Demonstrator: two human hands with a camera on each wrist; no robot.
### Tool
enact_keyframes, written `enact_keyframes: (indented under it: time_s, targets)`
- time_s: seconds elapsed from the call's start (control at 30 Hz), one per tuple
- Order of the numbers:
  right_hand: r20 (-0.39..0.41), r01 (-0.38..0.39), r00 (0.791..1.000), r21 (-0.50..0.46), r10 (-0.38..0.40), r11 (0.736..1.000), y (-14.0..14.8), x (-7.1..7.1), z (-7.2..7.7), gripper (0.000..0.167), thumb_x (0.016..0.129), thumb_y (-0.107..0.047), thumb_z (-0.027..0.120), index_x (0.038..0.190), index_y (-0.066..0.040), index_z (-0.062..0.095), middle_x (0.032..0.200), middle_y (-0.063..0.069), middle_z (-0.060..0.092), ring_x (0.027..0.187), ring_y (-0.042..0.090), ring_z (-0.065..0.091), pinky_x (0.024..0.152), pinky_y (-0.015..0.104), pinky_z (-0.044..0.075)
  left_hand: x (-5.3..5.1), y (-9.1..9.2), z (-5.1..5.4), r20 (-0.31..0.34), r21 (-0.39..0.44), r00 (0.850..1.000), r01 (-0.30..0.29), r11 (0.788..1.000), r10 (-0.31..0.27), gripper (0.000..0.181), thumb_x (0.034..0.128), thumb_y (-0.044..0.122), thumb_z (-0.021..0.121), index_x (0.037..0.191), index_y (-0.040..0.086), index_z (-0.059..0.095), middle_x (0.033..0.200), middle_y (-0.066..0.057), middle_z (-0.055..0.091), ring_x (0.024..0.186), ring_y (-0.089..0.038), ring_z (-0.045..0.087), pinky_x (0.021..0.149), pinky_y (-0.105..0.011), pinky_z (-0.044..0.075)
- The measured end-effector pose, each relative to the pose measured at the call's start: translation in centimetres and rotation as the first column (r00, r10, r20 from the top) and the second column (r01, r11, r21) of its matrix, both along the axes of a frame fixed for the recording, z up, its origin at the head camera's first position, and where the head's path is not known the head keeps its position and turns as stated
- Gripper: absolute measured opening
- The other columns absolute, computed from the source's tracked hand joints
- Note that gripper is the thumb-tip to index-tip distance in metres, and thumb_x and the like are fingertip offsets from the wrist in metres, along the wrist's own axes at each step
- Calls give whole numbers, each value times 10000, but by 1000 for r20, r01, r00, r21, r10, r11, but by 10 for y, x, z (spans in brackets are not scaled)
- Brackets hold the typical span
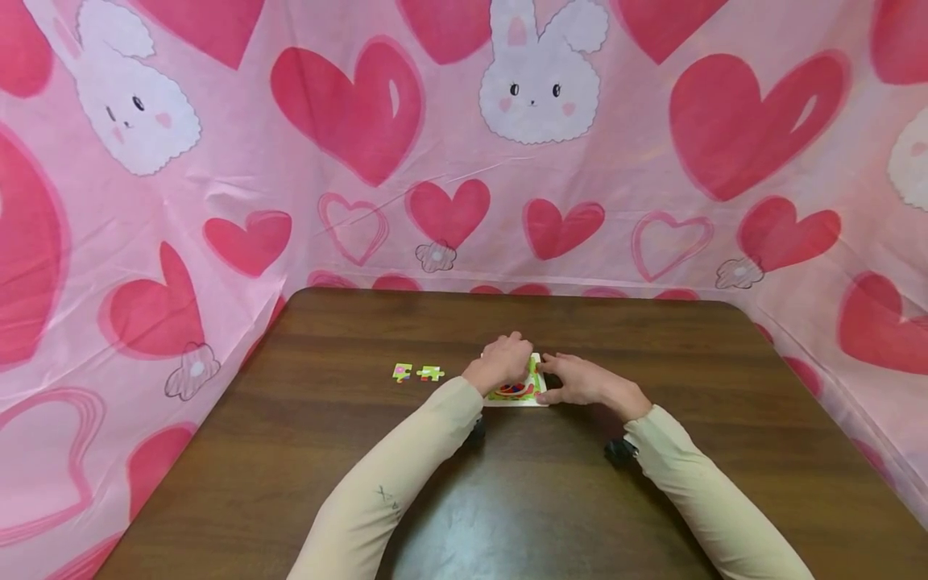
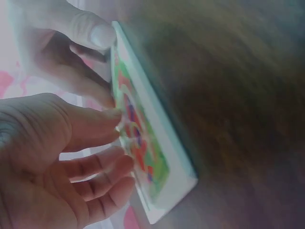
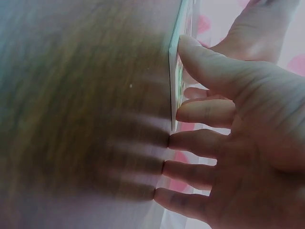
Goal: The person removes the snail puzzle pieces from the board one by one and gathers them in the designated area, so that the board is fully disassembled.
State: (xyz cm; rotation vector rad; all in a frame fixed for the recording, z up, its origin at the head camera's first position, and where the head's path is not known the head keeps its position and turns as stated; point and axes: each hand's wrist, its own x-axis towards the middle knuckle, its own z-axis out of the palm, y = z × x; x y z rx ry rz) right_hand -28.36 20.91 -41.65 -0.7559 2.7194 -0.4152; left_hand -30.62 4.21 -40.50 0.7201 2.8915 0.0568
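In the head view a white-framed jigsaw puzzle (image 1: 540, 398) with a bright green, red and blue picture lies flat on the brown table. My left hand (image 1: 503, 360) is over its left part, covering much of the picture. In the left wrist view the left fingertips (image 2: 125, 163) touch the picture side, and whether a piece sits between thumb and forefinger is hidden. At the puzzle's right side, my right hand (image 1: 580, 380) rests with spread fingers. Its thumb (image 3: 190, 47) and forefinger touch the frame's edge, while the other fingertips touch the table.
Two loose puzzle pieces lie left of the puzzle: one with a pink spot (image 1: 401, 371), the other green and white (image 1: 431, 373). The wooden table (image 1: 348, 330) meets a pink curtain (image 1: 464, 161) with hearts and rabbits at its back and sides.
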Motion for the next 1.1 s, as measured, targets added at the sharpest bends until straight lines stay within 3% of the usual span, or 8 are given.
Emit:
enact_keyframes:
  time_s: [0.27, 0.5, 0.77, 0.93, 1.1]
  targets:
    - [5, 2, 1000, 4, -2, 1000, 0, 0, -1, 695, 886, -425, 695, 1407, -7, 500, 1530, 284, 341, 1402, 522, 302, 1114, 617, 283, -1, 3, -1, 19, -3, 1000, -9, 1000, 9, 272, 935, 236, 622, 1188, 145, 666, 1179, -103, 582, 1030, -257, 533, 886, -440, 527]
    - [10, -8, 1000, 1, 8, 1000, 0, 0, 0, 659, 897, -395, 692, 1387, 9, 517, 1524, 306, 334, 1395, 546, 290, 1114, 628, 270, -4, 7, -3, 69, 52, 994, -88, 995, 84, 532, 922, 236, 646, 1394, 91, 448, 1301, -131, 496, 1137, -261, 512, 987, -446, 487]
    - [4, -11, 1000, -2, 11, 1000, 1, 1, 1, 634, 892, -389, 698, 1373, -7, 541, 1522, 304, 338, 1384, 555, 305, 1110, 627, 280, -2, 7, -1, 43, 84, 999, -28, 996, 24, 440, 916, 233, 661, 1306, 93, 511, 1246, -100, 577, 1047, -219, 588, 984, -407, 500]
    - [-7, -21, 1000, 3, 21, 1000, 0, 2, 1, 629, 890, -386, 702, 1368, -9, 547, 1515, 301, 355, 1376, 555, 319, 1104, 626, 290, -8, 2, -1, 8, 191, 999, 32, 981, -34, 263, 907, 173, 669, 1144, 76, 605, 1076, -54, 645, 906, -166, 580, 857, -324, 524]
    - [4, -10, 1000, 4, 10, 1000, 0, 2, 2, 645, 897, -398, 690, 1389, -14, 526, 1536, 280, 335, 1393, 541, 298, 1104, 630, 290, -8, -4, 7, 47, 320, 999, 2, 948, -19, 201, 884, 83, 646, 1082, 106, 613, 997, -23, 655, 829, -159, 567, 765, -293, 512]
